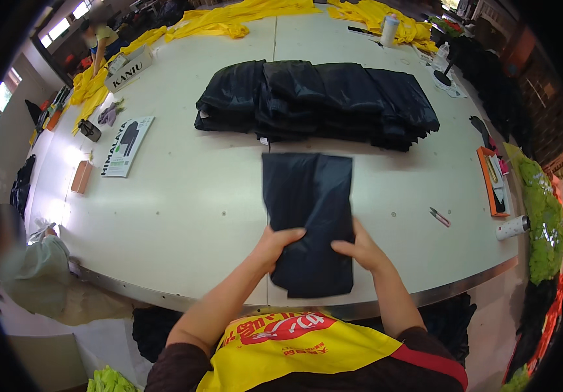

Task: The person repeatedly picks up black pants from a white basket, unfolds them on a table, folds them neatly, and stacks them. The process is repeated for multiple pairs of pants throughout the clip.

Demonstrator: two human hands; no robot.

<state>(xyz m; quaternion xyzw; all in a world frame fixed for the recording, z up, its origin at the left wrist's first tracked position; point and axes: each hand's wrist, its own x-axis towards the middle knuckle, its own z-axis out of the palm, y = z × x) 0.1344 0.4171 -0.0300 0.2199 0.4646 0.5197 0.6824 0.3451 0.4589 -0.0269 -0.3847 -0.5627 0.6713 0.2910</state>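
Note:
A folded black garment, smooth and slightly shiny, is held near the front edge of the table. My left hand grips its left side, with the thumb lying over the top face. On the opposite side my right hand grips it the same way; the fingers of both hands are hidden beneath the cloth. Beyond it, several stacks of similar folded black garments lie side by side in a row.
Small pink-handled thread snips, an orange tray and a white bottle are at the right. A printed packet and a small brown box lie left. Yellow fabric lines the far edge. People stand at the left.

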